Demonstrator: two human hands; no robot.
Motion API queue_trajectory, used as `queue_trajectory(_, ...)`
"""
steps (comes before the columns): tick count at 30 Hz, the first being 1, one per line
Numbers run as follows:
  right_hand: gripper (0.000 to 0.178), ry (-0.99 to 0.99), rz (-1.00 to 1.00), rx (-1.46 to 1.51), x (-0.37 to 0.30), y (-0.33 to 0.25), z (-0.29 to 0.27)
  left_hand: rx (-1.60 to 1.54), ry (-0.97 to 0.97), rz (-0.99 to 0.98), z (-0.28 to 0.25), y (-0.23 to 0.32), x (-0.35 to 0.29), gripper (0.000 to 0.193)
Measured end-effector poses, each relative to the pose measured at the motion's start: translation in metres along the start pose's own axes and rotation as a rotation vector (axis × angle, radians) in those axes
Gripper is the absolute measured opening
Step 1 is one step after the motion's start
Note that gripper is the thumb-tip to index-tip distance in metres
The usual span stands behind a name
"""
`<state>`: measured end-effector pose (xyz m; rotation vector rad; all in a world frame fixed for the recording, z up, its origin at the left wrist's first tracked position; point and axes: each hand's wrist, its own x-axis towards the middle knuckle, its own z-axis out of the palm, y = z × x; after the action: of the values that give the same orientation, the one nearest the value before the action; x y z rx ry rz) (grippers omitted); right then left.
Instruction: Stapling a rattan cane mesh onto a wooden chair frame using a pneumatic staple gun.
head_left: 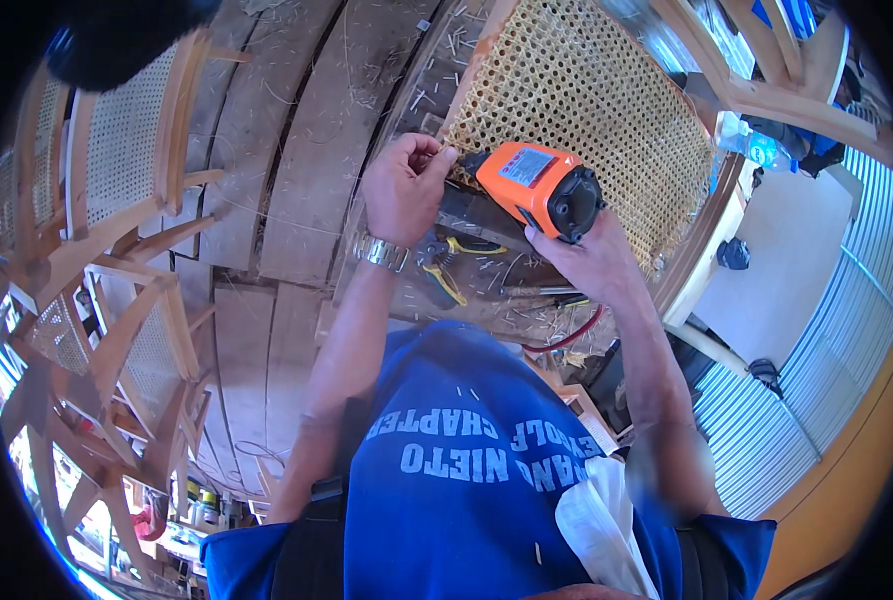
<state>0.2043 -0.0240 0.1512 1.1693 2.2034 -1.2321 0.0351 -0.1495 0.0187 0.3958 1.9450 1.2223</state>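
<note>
My right hand point(599, 262) is wrapped round the grip of an orange and black air stapler point(532, 182). Its nose points left, at the near-left corner of a wood-framed panel of woven cane webbing point(587, 90). Right beside that nose, my left hand point(403, 195) has its thumb and fingers pinched together at the panel's corner; what lies between the fingertips is hidden. A metal-banded watch point(381, 252) is on my left wrist. Yellow and black pliers point(442, 268) lie on the work surface between my forearms.
Bits of cane litter the work surface point(507, 305), where a red hose point(572, 335) curves below my right hand. Wooden chairs with cane panels point(117, 150) crowd the left. At right are a plastic bottle point(767, 150), a pale board point(777, 250) and corrugated sheeting point(817, 400).
</note>
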Motion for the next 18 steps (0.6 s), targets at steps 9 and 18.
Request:
queue_trajectory(9, 0.035, -0.056, 0.031, -0.043, 0.008, -0.010, -0.001, 0.016, 0.027, 0.037, 0.003, -0.002, -0.002, 0.016)
queue_trajectory(18, 0.030, -0.067, 0.139, -0.114, 0.013, -0.026, 0.000, -0.036, -0.048, 0.018, 0.001, -0.002, 0.000, 0.017)
